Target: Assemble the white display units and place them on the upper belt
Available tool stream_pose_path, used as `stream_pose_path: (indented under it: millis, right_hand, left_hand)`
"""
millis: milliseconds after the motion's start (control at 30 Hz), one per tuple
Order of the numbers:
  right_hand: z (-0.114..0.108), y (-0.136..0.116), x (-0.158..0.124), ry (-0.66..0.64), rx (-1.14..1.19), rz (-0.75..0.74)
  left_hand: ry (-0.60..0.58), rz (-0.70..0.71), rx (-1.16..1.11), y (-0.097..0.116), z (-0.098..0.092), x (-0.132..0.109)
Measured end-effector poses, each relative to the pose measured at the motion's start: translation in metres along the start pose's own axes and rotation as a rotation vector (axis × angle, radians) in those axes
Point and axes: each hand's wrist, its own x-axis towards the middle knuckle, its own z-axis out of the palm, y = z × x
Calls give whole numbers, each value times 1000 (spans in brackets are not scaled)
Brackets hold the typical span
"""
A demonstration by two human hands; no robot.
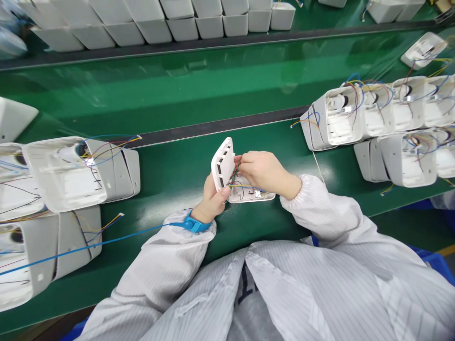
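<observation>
Head view, centre of frame: left hand (212, 199) grips the lower end of a white slotted plastic cover plate (222, 160), thumb across its edge, fingers curled behind. Plate stands on edge. Its long axis runs near vertical in frame, tilted slightly right, w/ the slotted face toward frame left. Probably tipped up so the inner side is reachable. Right hand (265, 173) has its fingertips pinched on thin coloured wires (235, 171) at that inner side. A flat white plastic base part (256, 195) lies below on the green belt (177, 166). Blue wrist strap (194, 224) w/ cord on the left wrist. Open white wired housings at mid left (64, 173) and upper right (334, 116).
</observation>
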Motion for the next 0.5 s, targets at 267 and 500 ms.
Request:
stream_pose_path:
  millis: [267,500]
  right_hand:
    - [6,0,0,-5,-86,23]
    - [-6,2,-2,15,129,126]
  left_hand:
    - [43,-60,-52,7,5,2]
    - [53,-91,-223,12,6,6]
